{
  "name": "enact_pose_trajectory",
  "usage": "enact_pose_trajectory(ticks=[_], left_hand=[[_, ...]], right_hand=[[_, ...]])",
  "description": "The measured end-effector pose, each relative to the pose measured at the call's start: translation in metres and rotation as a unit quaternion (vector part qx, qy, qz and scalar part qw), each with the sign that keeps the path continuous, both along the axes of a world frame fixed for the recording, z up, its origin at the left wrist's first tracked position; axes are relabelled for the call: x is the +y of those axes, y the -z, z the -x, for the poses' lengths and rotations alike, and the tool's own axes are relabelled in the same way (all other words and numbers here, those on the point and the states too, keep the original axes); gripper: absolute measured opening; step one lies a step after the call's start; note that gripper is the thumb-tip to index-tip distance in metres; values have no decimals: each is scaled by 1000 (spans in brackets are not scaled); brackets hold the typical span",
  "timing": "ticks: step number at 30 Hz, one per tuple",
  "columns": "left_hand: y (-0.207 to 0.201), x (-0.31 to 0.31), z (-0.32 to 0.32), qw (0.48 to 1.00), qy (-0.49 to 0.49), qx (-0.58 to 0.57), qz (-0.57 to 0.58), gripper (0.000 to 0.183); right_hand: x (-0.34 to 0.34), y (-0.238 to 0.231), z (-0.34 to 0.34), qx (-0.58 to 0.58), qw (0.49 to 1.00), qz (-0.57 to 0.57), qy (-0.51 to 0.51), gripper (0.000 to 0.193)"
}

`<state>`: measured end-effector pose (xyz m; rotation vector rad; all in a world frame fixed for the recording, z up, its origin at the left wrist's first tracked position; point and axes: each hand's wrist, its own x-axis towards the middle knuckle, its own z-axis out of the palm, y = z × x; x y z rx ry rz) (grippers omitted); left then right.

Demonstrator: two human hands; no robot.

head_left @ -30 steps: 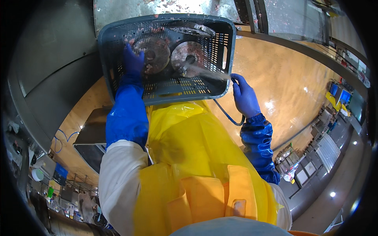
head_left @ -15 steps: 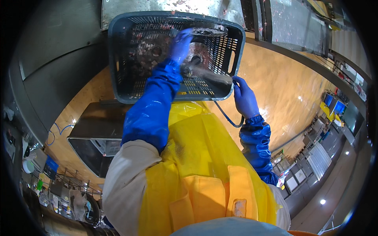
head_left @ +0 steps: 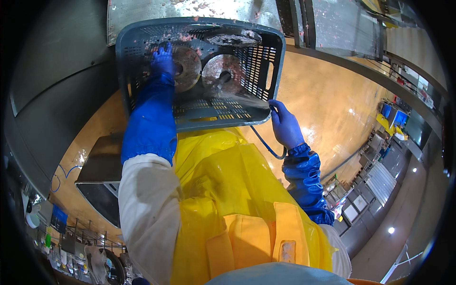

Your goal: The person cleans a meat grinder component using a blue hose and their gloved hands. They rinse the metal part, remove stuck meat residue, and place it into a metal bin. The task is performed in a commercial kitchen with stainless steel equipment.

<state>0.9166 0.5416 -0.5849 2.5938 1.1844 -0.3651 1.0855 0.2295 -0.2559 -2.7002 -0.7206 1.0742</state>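
Note:
A dark grey slotted plastic crate (head_left: pixel 122 71) stands before me, holding round metal discs speckled with meat scraps. One disc (head_left: pixel 191 71) lies beside my left hand (head_left: pixel 163 61), another disc (head_left: pixel 216 66) is to its right, and a perforated disc (head_left: pixel 232 39) leans at the far wall. My gloved left hand reaches into the crate with fingers apart; whether it touches the near disc is hard to tell. By the near right corner, my gloved right hand (head_left: pixel 286 126) is closed around the end of a blue hose (head_left: pixel 268 146), from which a water spray crosses leftward into the crate.
A metal surface (head_left: pixel 190 8) with meat scraps lies beyond the crate. Large steel equipment (head_left: pixel 52 52) stands at the left, with a dark metal box (head_left: pixel 99 159) below it. A steel frame (head_left: pixel 342 61) runs along the right, over a wet tan floor (head_left: pixel 323 90).
My left hand has moved leftward inside the crate, from the middle to the far left, uncovering the discs. My right hand still directs the spray. The view has shifted slightly.

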Motion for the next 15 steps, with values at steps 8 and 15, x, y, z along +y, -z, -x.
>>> enact_pose_trajectory(ticks=[8, 15], left_hand=[[9, 11, -12, 999, 19, 13, -26, 29], [-2, 14, -12, 999, 5, 44, 7, 43]], right_hand=[[-12, 0, 3, -3, 999, 35, 30, 32], [-24, 1, 7, -13, 999, -1, 30, 32]])
